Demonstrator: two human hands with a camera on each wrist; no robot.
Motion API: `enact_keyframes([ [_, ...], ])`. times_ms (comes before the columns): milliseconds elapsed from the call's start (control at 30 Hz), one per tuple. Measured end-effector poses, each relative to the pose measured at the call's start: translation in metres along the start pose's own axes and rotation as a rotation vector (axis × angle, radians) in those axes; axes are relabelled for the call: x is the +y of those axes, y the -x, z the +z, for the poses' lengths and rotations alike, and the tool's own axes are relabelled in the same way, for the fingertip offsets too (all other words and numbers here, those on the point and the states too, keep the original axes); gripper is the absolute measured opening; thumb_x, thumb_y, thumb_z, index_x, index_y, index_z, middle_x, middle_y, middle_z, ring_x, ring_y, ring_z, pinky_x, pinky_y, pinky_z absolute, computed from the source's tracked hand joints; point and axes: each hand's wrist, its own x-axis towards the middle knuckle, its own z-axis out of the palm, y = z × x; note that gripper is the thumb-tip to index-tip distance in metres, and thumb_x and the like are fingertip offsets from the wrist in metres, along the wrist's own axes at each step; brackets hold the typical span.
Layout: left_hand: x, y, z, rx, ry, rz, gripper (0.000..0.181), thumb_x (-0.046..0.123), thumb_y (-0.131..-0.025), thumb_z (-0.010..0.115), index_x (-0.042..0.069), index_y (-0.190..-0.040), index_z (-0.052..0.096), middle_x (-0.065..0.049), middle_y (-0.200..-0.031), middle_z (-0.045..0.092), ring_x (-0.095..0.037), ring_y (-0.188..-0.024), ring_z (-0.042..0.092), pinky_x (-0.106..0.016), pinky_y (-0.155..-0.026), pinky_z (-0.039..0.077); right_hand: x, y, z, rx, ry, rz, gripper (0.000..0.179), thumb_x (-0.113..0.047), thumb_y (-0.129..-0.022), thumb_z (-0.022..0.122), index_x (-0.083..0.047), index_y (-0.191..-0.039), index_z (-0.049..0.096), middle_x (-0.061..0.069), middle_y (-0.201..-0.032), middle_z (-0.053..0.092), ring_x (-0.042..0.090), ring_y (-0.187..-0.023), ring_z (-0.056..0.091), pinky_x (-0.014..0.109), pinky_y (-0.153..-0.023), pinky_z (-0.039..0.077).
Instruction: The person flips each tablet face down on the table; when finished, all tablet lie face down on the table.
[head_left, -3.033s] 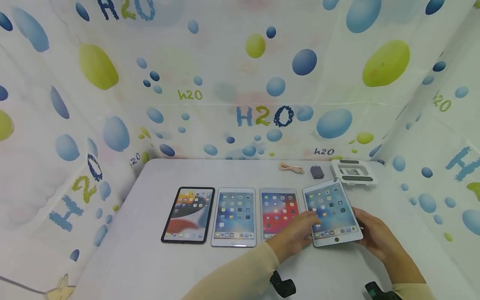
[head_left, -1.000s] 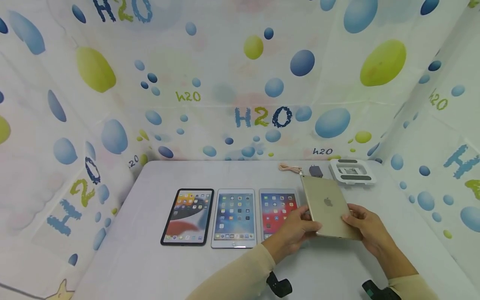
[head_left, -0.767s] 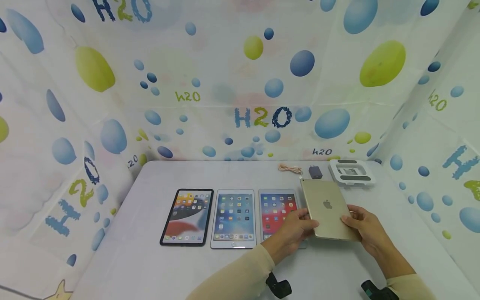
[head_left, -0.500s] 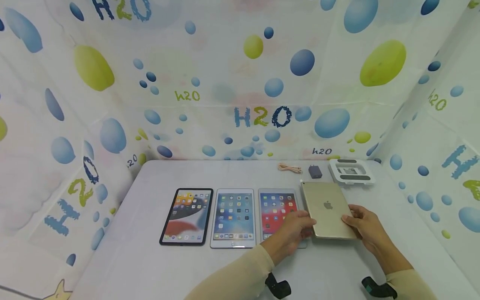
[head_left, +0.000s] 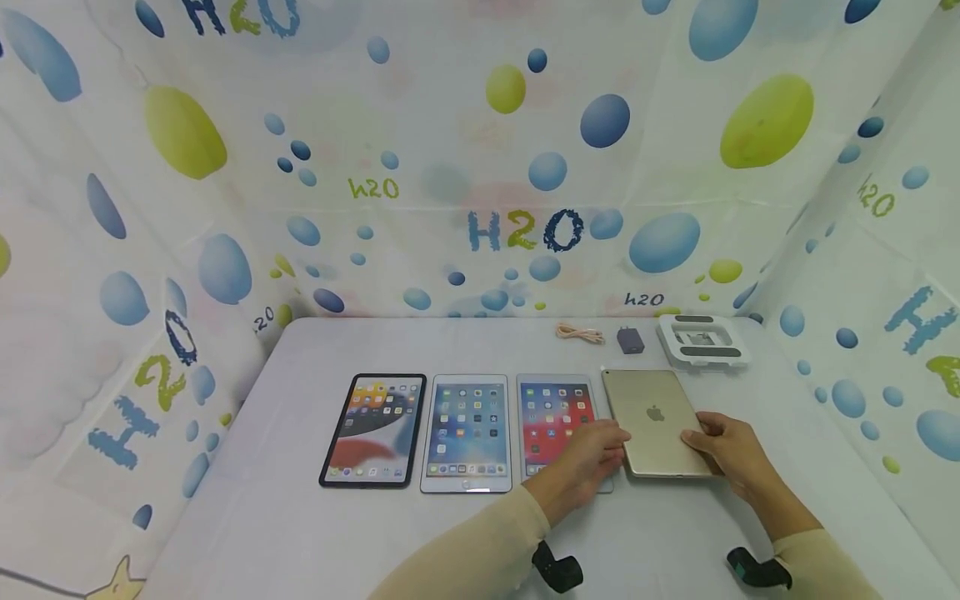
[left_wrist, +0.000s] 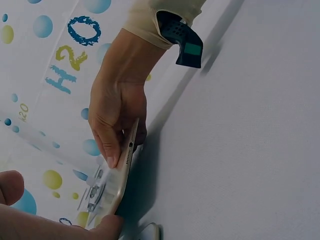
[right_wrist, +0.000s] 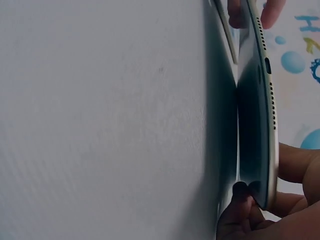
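In the head view a gold tablet lies back side up, its logo showing, just above the table. My right hand pinches its right edge, thumb on the back and fingers beneath. At its left edge is my left hand, the fingertips on both faces in the right wrist view. That view also shows a gap between the tablet's near end and the table. Partly hidden by my left hand is a tablet with a red and blue screen. Further left lie a white tablet and a black-framed tablet, screens up.
Behind the tablets are a coiled cable, a dark charger plug and a white case-like holder. Printed cloth hangs along the table's back and sides. A white cover spreads over the table.
The gold tablet was turned from screen up to back up, then lowered toward the table. My left thumb has slid from its back toward its left edge. The other tablets stay put.
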Motion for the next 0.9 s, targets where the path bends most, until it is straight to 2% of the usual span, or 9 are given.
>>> enact_keyframes([
  [100, 0.0005, -0.0006, -0.0002, -0.01, 0.008, -0.012, 0.057, 0.006, -0.088, 0.066, -0.009, -0.14, 0.049, -0.013, -0.111, 0.058, -0.023, -0.099, 0.054, -0.038, -0.1, 0.048, -0.0011, -0.0013, -0.0026, 0.014, 0.125, -0.013, 0.073, -0.025, -0.097, 0.068, 0.021, -0.144, 0.037, 0.037, -0.134, 0.052, 0.029, -0.104, 0.063, 0.024, -0.075, 0.055],
  [200, -0.0001, -0.0004, -0.0004, -0.02, 0.015, -0.016, 0.058, 0.006, -0.088, 0.065, -0.009, -0.141, 0.048, -0.012, -0.109, 0.057, -0.021, -0.097, 0.053, -0.037, -0.099, 0.048, -0.0023, -0.0029, -0.0043, 0.011, 0.213, -0.018, 0.073, -0.027, -0.097, 0.068, 0.021, -0.143, 0.039, 0.039, -0.137, 0.051, 0.041, -0.114, 0.06, 0.037, -0.083, 0.058],
  [300, -0.0007, 0.0007, -0.0008, -0.039, 0.003, -0.016, 0.061, 0.007, -0.088, 0.065, -0.009, -0.144, 0.046, -0.01, -0.107, 0.056, -0.02, -0.096, 0.051, -0.036, -0.099, 0.047, -0.0034, -0.0041, -0.0046, -0.001, 0.258, -0.017, 0.073, -0.027, -0.097, 0.067, 0.021, -0.143, 0.038, 0.04, -0.139, 0.048, 0.049, -0.123, 0.054, 0.051, -0.095, 0.055],
  [400, -0.0006, 0.0023, -0.0012, -0.061, -0.013, -0.014, 0.065, 0.008, -0.088, 0.064, -0.009, -0.147, 0.043, -0.008, -0.109, 0.056, -0.02, -0.099, 0.049, -0.039, -0.102, 0.045, -0.0052, -0.0046, -0.0045, -0.008, 0.282, -0.014, 0.073, -0.027, -0.097, 0.068, 0.022, -0.143, 0.037, 0.041, -0.141, 0.046, 0.053, -0.127, 0.05, 0.059, -0.1, 0.049],
  [467, -0.0005, 0.0035, -0.0013, -0.071, -0.02, -0.014, 0.067, 0.009, -0.088, 0.064, -0.008, -0.148, 0.042, -0.009, -0.114, 0.056, -0.021, -0.102, 0.049, -0.041, -0.106, 0.044, -0.0066, -0.0044, -0.0045, -0.012, 0.286, -0.013, 0.073, -0.026, -0.097, 0.068, 0.022, -0.143, 0.037, 0.042, -0.142, 0.044, 0.054, -0.129, 0.048, 0.06, -0.102, 0.048],
  [600, -0.0006, 0.0058, -0.0012, -0.079, -0.033, -0.026, 0.065, 0.012, -0.09, 0.065, -0.004, -0.149, 0.043, -0.014, -0.132, 0.055, -0.029, -0.12, 0.051, -0.048, -0.115, 0.039, -0.0086, -0.0041, -0.0048, -0.02, 0.297, -0.007, 0.074, -0.026, -0.097, 0.068, 0.022, -0.143, 0.036, 0.042, -0.143, 0.043, 0.055, -0.13, 0.047, 0.061, -0.103, 0.047],
  [700, -0.0008, 0.0079, -0.0008, -0.092, -0.05, -0.038, 0.065, 0.015, -0.091, 0.066, 0.0, -0.15, 0.044, -0.016, -0.144, 0.051, -0.037, -0.133, 0.048, -0.052, -0.117, 0.036, -0.0082, -0.004, -0.005, -0.026, 0.308, 0.005, 0.075, -0.027, -0.097, 0.068, 0.022, -0.144, 0.036, 0.042, -0.143, 0.042, 0.056, -0.131, 0.046, 0.062, -0.104, 0.046],
  [900, -0.0031, 0.0078, -0.0014, -0.132, -0.017, -0.036, 0.07, 0.014, -0.093, 0.064, 0.001, -0.156, 0.034, -0.022, -0.151, 0.045, -0.046, -0.142, 0.041, -0.055, -0.119, 0.031, -0.0046, -0.0047, -0.0034, -0.018, 0.339, -0.014, 0.071, -0.025, -0.096, 0.068, 0.021, -0.142, 0.04, 0.042, -0.14, 0.046, 0.054, -0.126, 0.05, 0.061, -0.1, 0.049],
])
